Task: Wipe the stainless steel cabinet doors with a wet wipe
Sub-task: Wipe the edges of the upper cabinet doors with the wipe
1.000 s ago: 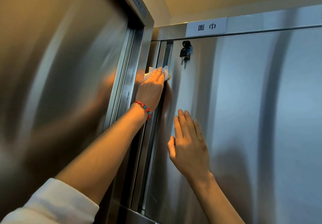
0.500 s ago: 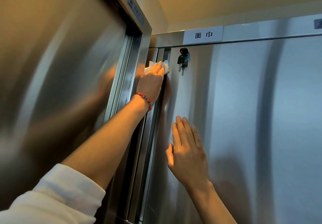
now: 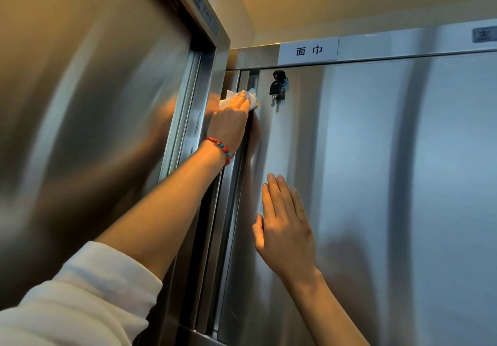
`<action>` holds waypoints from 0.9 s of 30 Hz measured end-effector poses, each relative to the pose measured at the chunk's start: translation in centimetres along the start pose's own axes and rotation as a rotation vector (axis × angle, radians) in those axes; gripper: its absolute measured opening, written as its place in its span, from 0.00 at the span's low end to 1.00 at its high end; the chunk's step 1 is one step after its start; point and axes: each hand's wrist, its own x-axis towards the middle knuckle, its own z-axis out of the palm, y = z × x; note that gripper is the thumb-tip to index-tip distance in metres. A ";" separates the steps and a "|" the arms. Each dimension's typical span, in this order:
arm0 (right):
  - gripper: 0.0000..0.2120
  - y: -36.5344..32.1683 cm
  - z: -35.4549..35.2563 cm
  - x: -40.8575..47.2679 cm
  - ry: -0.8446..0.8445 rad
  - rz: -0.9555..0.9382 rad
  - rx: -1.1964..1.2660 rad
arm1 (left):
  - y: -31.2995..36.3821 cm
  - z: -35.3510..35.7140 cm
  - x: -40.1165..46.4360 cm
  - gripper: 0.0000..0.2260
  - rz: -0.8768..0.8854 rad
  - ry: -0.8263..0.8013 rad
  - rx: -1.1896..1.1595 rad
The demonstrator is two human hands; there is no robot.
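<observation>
Upper centre, the left hand (image 3: 228, 122) presses the wipe (image 3: 251, 98) flat-fingered on the door (image 3: 376, 184) edge; the right hand (image 3: 285, 227), fingers straight, likely steadies it.

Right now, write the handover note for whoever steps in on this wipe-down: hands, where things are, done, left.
Left hand: fingers straight, pressing the white wet wipe against the left edge of the right-hand cabinet door, near its top, just left of the keys hanging in the lock.
Right hand: flat and open on the same door lower down, holding nothing.
Done: cannot tell from the steel which areas have been wiped.
Left: probably the broad face of this door to the right, and the big left door. Mind the keys when passing the lock.
</observation>
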 end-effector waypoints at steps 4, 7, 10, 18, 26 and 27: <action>0.27 0.0 0.0 -0.1 0.002 0.002 0.016 | 0.0 0.2 -0.7 0.22 -0.013 0.010 -0.022; 0.25 -0.1 -0.1 0.0 0.001 0.010 0.031 | 0.0 0.4 -1.7 0.22 -0.002 -0.003 -0.019; 0.25 -0.1 -0.2 0.0 -0.002 0.007 0.029 | -0.2 0.3 -1.5 0.22 0.025 -0.022 -0.006; 0.27 0.0 -0.2 0.0 0.003 0.000 0.008 | 0.0 -0.3 0.5 0.22 0.008 -0.001 -0.002; 0.27 -0.1 -0.4 0.0 -0.001 -0.002 -0.003 | -0.1 -0.1 0.4 0.22 0.009 -0.001 0.022; 0.27 -0.1 -0.4 0.0 0.002 -0.003 -0.003 | -0.2 -0.2 0.8 0.22 0.009 0.003 0.022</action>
